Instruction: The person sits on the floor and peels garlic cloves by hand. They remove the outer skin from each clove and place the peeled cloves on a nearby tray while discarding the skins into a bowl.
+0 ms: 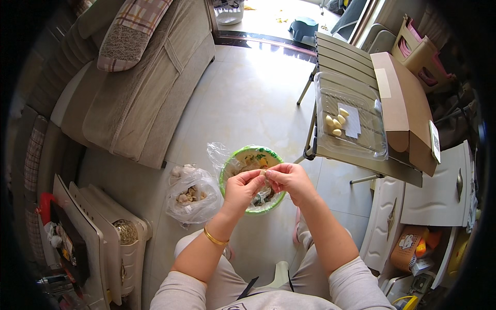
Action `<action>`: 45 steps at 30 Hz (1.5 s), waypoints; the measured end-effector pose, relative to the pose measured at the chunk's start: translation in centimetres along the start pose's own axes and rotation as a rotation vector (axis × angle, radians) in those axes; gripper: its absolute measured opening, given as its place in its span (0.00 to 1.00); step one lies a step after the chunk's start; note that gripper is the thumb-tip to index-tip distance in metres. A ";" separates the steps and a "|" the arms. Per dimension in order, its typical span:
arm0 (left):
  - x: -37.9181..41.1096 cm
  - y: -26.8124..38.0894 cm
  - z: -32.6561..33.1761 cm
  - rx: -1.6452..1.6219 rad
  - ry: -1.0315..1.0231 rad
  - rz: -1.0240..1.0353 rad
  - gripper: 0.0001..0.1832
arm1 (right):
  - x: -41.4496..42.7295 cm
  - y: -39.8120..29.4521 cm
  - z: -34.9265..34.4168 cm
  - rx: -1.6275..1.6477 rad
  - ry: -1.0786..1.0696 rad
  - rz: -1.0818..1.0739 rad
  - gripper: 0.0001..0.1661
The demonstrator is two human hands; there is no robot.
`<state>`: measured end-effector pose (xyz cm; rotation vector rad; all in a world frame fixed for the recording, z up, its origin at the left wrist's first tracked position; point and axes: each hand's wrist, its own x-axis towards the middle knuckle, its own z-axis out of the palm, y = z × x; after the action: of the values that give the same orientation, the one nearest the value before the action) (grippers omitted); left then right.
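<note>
Above a lined waste bin with a green rim (pixel 257 212), my left hand (pixel 241 190) and my right hand (pixel 292 181) meet fingertip to fingertip. Between them they pinch a small pale piece (pixel 264 172), apparently a garlic clove, mostly hidden by the fingers. Scraps and crumpled plastic (pixel 267 193) lie inside the bin. Left of it, an opened plastic bag (pixel 211 207) on the floor holds unpeeled garlic cloves (pixel 188 195). Several peeled garlic cloves (pixel 336 122) rest in a clear plastic tray (pixel 329 145), some of them on a white paper (pixel 352 126).
The tray stands on a slatted folding table (pixel 345 50) at right, beside a cardboard box (pixel 403 104). A sofa (pixel 143 104) fills the left side. White drawers (pixel 434 190) stand at lower right, one pulled out. A dark stool (pixel 304 28) is beyond the doorway.
</note>
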<state>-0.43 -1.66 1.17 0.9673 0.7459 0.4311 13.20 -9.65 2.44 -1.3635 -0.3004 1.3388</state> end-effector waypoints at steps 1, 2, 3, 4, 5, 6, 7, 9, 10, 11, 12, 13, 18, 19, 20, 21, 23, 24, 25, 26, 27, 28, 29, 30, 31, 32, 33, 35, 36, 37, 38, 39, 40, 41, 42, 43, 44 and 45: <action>0.0 -0.1 0.0 0.048 0.014 0.029 0.11 | -0.1 -0.1 0.0 0.013 0.005 0.025 0.09; 0.0 -0.2 0.0 0.096 0.029 0.057 0.11 | -0.1 -0.2 0.0 0.026 0.010 0.050 0.09; 0.0 -0.4 0.0 0.160 0.038 0.106 0.10 | -0.2 -0.3 0.0 0.039 0.015 0.075 0.09; 0.1 -0.5 -0.1 0.224 0.048 0.156 0.10 | -0.2 -0.3 0.0 0.057 0.006 0.091 0.09; 0.1 -0.7 -0.2 0.288 0.058 0.204 0.10 | -0.1 -0.3 -0.1 0.075 -0.003 0.106 0.08; 0.2 -0.8 -0.3 0.338 0.056 0.245 0.10 | -0.1 -0.3 -0.1 0.092 -0.011 0.120 0.08; 0.3 -1.0 -0.4 0.388 0.055 0.285 0.09 | -0.2 -0.4 -0.2 0.100 -0.009 0.131 0.08; 0.3 -1.0 -0.5 0.467 0.051 0.345 0.09 | -0.2 -0.5 -0.4 0.115 -0.004 0.151 0.07; 0.3 -1.0 -0.4 0.496 0.048 0.365 0.09 | -0.3 -0.5 -0.4 0.112 0.003 0.142 0.07; 0.2 -1.0 -0.3 0.524 0.045 0.384 0.09 | -0.3 -0.5 -0.3 0.110 0.009 0.134 0.07; 0.2 -1.0 -0.4 0.532 0.042 0.389 0.09 | -0.4 -0.4 -0.3 0.107 0.017 0.126 0.08; 0.2 -1.0 -0.4 0.539 0.039 0.395 0.09 | -0.4 -0.4 -0.2 0.100 0.030 0.117 0.07; 0.1 -1.1 -0.4 0.350 0.025 0.232 0.10 | -0.5 0.3 0.2 0.048 0.091 0.074 0.07; -0.1 -0.6 -0.1 0.267 0.021 0.160 0.10 | -0.5 0.3 0.2 0.061 0.077 0.081 0.07; -0.2 -0.2 0.0 0.183 0.017 0.089 0.11 | -0.6 0.1 0.3 0.075 0.064 0.087 0.07; -0.2 -0.1 -0.1 0.134 0.007 0.057 0.11 | -0.7 -0.1 0.3 0.089 0.053 0.090 0.07; 0.0 0.2 -0.3 0.035 -0.015 -0.008 0.12 | -0.7 -0.2 0.2 0.122 0.010 0.097 0.10; 0.0 0.3 -0.3 0.035 -0.012 0.003 0.12 | -0.6 -0.2 0.1 0.140 -0.013 0.103 0.11; -0.1 0.4 -0.3 0.035 -0.009 0.013 0.12 | -0.6 -0.3 0.2 0.127 -0.016 0.107 0.11; -0.1 0.4 -0.2 0.035 -0.008 0.023 0.12 | -0.6 -0.5 0.2 0.114 -0.019 0.110 0.11; -0.1 0.3 -0.2 0.076 0.002 0.037 0.12 | -0.6 -0.6 0.3 0.101 -0.020 0.113 0.12; -0.1 0.2 -0.1 0.116 0.012 0.051 0.12 | -0.5 -0.6 0.3 0.072 -0.006 0.102 0.11; -0.1 0.1 -0.1 0.157 0.022 0.065 0.12 | -0.5 -0.5 0.4 0.044 0.008 0.091 0.11; 0.0 0.0 0.0 0.148 0.023 0.074 0.12 | -0.5 -0.5 0.5 0.013 0.021 0.079 0.10; 0.1 -0.3 0.1 0.139 0.024 0.083 0.12 | -0.4 -0.3 0.5 -0.028 0.040 0.046 0.09; 0.1 -0.4 0.1 0.130 0.025 0.091 0.12 | -0.2 0.0 0.4 -0.068 0.058 0.014 0.09; 0.1 -0.4 0.2 0.093 0.021 0.046 0.12 | 0.0 0.2 0.3 -0.108 0.076 -0.017 0.08; 0.1 0.0 0.3 0.019 0.015 -0.044 0.12 | 0.1 0.4 0.3 -0.143 0.106 -0.046 0.07; 0.3 -0.2 0.1 -0.081 0.002 -0.088 0.12 | 0.2 0.5 0.4 -0.162 0.120 -0.061 0.07; 0.7 -0.5 -0.4 -0.181 -0.011 -0.132 0.13 | 0.3 0.7 0.4 -0.169 0.131 -0.073 0.07; 0.9 -0.6 -0.7 -0.280 -0.023 -0.175 0.13 | 0.5 0.9 0.4 -0.176 0.143 -0.085 0.06; 1.0 -0.5 -0.8 -0.318 -0.019 -0.198 0.13 | 0.6 1.1 0.4 -0.185 0.157 -0.097 0.06; 1.1 -0.5 -0.8 -0.355 -0.016 -0.222 0.13 | 0.7 1.3 0.5 -0.193 0.175 -0.110 0.06; 1.1 -0.5 -0.7 -0.392 -0.012 -0.245 0.14 | 0.8 1.4 0.6 -0.202 0.192 -0.123 0.06; 1.1 -0.6 -0.7 -0.426 0.000 -0.248 0.14 | 0.8 1.5 0.7 -0.211 0.207 -0.136 0.06; 1.2 -0.8 -0.7 -0.460 0.013 -0.251 0.13 | 0.9 1.6 0.9 -0.214 0.208 -0.153 0.06; 1.2 -1.0 -0.7 -0.493 0.025 -0.254 0.13 | 0.9 1.7 1.0 -0.217 0.209 -0.171 0.06; 1.4 -1.2 -0.9 -0.544 0.051 -0.263 0.13 | 0.9 1.8 1.1 -0.220 0.211 -0.188 0.06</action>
<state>-0.11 -0.85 -0.69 0.3443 0.7373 0.3993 11.75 -8.92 0.86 -1.6036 -0.4305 1.0193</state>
